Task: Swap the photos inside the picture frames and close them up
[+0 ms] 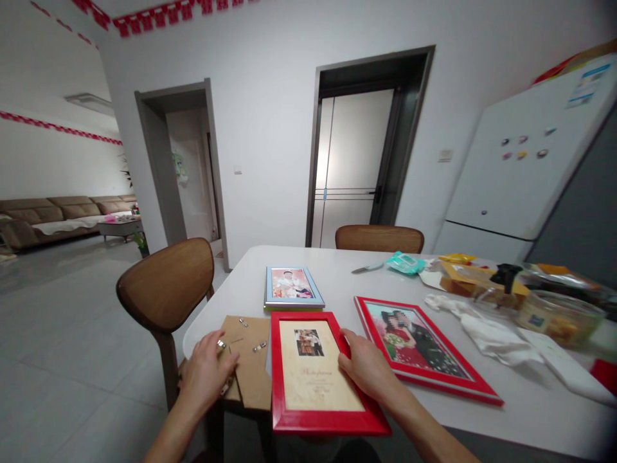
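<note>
A red picture frame with a cream mat and a small photo lies at the near edge of the white table. My right hand grips its right side, fingers curled over the red border. My left hand rests on a brown cardboard frame backing with small metal clips, fingers bent down onto its left edge. The backing lies just left of the red frame and hangs a little past the table edge.
A small blue frame sits behind the red one, and a large red frame lies to the right. White cloth, a glass jar, wipes and packets crowd the right side. Wooden chairs stand left and far. A fridge stands right.
</note>
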Demonstrator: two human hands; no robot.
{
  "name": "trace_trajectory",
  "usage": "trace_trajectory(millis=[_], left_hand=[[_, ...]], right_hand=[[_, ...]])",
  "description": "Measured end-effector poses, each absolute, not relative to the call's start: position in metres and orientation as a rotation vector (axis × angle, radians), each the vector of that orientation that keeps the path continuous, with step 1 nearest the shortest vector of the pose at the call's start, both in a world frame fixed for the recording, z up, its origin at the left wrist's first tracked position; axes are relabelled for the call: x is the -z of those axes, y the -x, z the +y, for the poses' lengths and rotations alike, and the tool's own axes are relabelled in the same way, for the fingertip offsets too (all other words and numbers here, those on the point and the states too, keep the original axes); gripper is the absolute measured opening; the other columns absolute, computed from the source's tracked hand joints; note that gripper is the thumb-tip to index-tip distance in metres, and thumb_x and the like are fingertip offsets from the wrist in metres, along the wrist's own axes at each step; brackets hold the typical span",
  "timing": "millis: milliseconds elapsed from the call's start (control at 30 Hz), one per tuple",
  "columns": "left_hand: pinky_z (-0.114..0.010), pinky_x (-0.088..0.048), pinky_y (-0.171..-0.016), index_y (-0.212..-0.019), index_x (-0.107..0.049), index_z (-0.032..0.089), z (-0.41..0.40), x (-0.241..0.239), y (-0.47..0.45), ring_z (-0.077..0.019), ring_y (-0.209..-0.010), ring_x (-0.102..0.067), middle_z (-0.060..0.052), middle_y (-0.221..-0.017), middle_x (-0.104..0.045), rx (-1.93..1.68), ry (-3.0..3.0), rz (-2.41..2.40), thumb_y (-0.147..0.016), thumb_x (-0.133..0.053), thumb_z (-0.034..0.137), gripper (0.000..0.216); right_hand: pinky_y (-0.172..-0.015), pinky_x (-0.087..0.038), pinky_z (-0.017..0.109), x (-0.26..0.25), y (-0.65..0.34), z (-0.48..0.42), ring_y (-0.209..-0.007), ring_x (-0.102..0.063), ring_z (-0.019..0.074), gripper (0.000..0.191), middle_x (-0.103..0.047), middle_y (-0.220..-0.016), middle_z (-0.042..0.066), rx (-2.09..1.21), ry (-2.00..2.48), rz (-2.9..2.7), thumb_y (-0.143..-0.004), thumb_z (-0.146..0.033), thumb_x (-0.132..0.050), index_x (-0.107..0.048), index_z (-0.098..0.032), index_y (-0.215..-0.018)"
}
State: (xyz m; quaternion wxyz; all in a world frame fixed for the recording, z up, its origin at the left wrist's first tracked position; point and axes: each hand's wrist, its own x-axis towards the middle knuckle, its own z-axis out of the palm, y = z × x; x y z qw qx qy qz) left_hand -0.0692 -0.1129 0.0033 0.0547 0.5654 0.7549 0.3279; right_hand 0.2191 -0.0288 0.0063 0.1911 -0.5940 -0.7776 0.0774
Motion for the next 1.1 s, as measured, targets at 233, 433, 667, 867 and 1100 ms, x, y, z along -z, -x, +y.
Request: trace_trajectory(millis=[233, 433, 667, 867, 1100], left_hand=[[-0.036, -0.021, -0.098, -0.114, -0.047, 0.014, -0.115, -0.009, 0.044, -0.0249, -0.119, -0.03, -0.011, -0.129, -0.037, -0.591, -1.907, 2.121, -0.058, -0.058, 0.041, 0.064], [-0.036, -0.024, -0.098, -0.114, -0.045, 0.011, -0.11, -0.024, 0.011, -0.0225, -0.115, -0.035, -0.012, -0.123, -0.043, -0.892, -1.809, 2.026, -0.068, -0.049, 0.034, 0.052], [-0.035, -0.025, -0.099, -0.125, -0.029, 0.015, -0.111, -0.043, -0.093, -0.0228, -0.121, -0.024, -0.009, -0.133, -0.028, -1.227, -1.67, 1.441, -0.059, -0.06, 0.03, 0.074], [-0.036, -0.03, -0.097, -0.12, -0.036, 0.019, -0.118, -0.06, -0.094, -0.0211, -0.114, -0.035, -0.007, -0.125, -0.039, -1.44, -1.805, 1.491, -0.064, -0.051, 0.018, 0.058], [-0.023, -0.046, -0.057, -0.109, -0.043, 0.018, -0.128, -0.062, -0.013, -0.0127, -0.071, -0.052, -0.004, -0.092, -0.05, -1.69, -1.424, 1.661, -0.064, -0.047, 0.019, 0.045]], right_hand=[[-0.066, -0.041, 0.029, -0.02, -0.226, -0.03, -0.07, -0.057, 0.0184, 0.061, -0.061, -0.081, 0.009, -0.706, 1.619, -1.835, -0.064, -0.015, -0.044, -0.031, -0.012, -0.123], [-0.057, -0.046, 0.032, -0.042, -0.223, -0.042, -0.057, -0.059, 0.0167, 0.073, -0.063, -0.076, 0.002, -1.663, 1.191, -1.089, -0.066, -0.019, -0.047, -0.011, -0.026, -0.129], [-0.057, -0.046, 0.027, -0.06, -0.213, -0.052, -0.05, -0.056, 0.0112, 0.072, -0.064, -0.075, 0.0, -1.656, 1.04, -1.03, -0.063, -0.015, -0.053, -0.022, -0.029, -0.126], [-0.052, -0.043, 0.023, -0.058, -0.217, -0.047, -0.055, -0.056, 0.0122, 0.077, -0.061, -0.068, 0.001, -1.55, 1.07, -1.217, -0.062, -0.022, -0.06, -0.021, -0.021, -0.128], [-0.054, -0.04, 0.024, -0.028, -0.236, -0.021, -0.059, -0.057, 0.0158, 0.052, -0.063, -0.067, 0.005, -0.739, 1.556, -1.89, -0.065, -0.018, -0.045, -0.044, -0.01, -0.116]])
